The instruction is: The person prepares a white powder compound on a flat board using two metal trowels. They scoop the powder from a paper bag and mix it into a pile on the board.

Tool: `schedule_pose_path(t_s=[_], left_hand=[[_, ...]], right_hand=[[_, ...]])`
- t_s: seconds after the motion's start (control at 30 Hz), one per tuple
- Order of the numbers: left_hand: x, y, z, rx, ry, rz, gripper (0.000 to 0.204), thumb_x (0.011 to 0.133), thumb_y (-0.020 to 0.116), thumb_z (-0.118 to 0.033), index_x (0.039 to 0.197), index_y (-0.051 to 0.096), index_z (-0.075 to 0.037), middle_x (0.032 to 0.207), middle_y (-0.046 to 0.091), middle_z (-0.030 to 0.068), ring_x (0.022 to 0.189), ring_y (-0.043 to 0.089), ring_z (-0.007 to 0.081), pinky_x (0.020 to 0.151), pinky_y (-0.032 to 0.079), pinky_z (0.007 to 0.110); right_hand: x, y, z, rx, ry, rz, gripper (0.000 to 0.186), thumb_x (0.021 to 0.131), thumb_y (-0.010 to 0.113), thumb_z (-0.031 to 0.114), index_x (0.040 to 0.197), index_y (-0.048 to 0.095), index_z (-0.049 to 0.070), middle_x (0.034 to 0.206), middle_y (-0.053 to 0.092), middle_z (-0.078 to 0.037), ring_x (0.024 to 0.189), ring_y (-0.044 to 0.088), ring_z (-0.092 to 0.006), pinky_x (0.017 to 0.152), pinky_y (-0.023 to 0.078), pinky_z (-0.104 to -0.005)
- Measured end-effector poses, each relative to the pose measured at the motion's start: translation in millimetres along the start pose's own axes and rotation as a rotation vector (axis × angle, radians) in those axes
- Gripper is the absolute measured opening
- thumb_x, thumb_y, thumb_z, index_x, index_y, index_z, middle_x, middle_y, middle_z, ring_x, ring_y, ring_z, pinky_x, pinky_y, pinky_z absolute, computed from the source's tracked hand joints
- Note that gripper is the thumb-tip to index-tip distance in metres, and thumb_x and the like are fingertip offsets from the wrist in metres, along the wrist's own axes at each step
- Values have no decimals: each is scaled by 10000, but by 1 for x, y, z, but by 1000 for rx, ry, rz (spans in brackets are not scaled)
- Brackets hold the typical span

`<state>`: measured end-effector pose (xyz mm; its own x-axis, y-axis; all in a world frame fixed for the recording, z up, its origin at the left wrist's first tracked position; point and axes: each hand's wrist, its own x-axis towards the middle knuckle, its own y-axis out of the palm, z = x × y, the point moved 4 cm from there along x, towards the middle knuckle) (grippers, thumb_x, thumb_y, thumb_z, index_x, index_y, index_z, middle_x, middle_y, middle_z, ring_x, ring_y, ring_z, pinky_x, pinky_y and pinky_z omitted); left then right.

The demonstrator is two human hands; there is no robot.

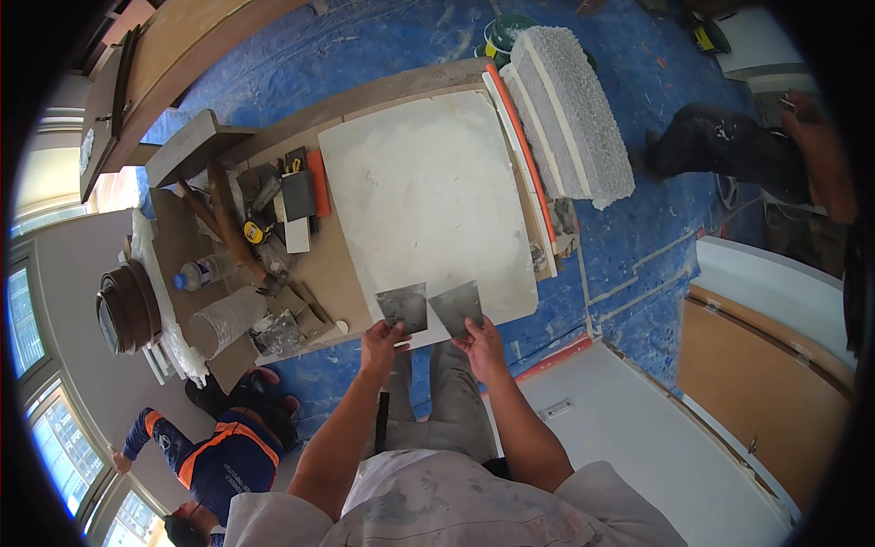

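Observation:
My left hand (pixel 385 348) grips a thin grey metal scraper plate (pixel 404 304) by its lower edge, fingers closed on it. A second, similar scraper plate (pixel 458 304) is pinched in my right hand (pixel 480 346). Both plates look smeared and are held side by side, a small gap between them. They are above the near edge of a large white board (pixel 428 191), which has pale smears and a few small lumps on its face. Whether the plates touch the board, I cannot tell.
Left on the workbench (pixel 301 269) are a hammer (pixel 260 269), a tape measure (pixel 254 233), a plastic bottle (pixel 203 272) and a clear tub (pixel 228 321). A grey textured block (pixel 570 118) borders the right side. One person (pixel 228 460) crouches lower left; another person's dark-trousered leg (pixel 720 150) shows right.

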<state>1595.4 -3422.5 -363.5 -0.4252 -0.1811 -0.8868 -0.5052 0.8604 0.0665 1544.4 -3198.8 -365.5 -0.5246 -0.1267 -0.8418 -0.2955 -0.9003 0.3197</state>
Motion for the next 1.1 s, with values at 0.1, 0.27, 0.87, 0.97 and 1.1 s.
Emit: schedule_pose_path(t_s=[0.1,0.27,0.87,0.97,1.1], left_hand=[[20,-34,20,114,-35,-65,181,932,710,-181,852,617,-48,817,665,49,777,708,174,664,574,301],[42,-47,30,374,-88,-260,399,847,803,-269,643,536,-53,681,629,65,640,691,173,598,547,304],[58,-47,32,785,168,-443,526,746,839,-418,622,540,-3,643,611,178,661,624,360,658,496,458],[57,-48,32,753,169,-420,539,743,838,-433,624,538,-1,641,607,180,646,616,349,648,492,456],[56,-54,39,762,174,-441,537,737,836,-437,637,545,3,663,612,192,650,607,366,651,488,459]], right_hand=[[8,-23,0,-132,-34,-123,269,924,714,206,1111,603,47,930,664,-36,779,655,-133,698,578,-302],[29,-40,-14,-378,-99,-262,219,903,738,193,1021,634,41,859,648,-34,691,626,-123,610,565,-290],[128,187,42,-483,-237,-213,158,878,714,121,869,670,-30,795,651,-82,599,602,-147,502,559,-283],[120,158,25,-367,-203,-141,168,889,711,137,904,663,-23,801,646,-76,591,588,-145,516,564,-280],[63,106,-32,-319,-5,-170,177,890,726,124,980,644,-4,816,628,-58,606,580,-148,555,579,-295]])
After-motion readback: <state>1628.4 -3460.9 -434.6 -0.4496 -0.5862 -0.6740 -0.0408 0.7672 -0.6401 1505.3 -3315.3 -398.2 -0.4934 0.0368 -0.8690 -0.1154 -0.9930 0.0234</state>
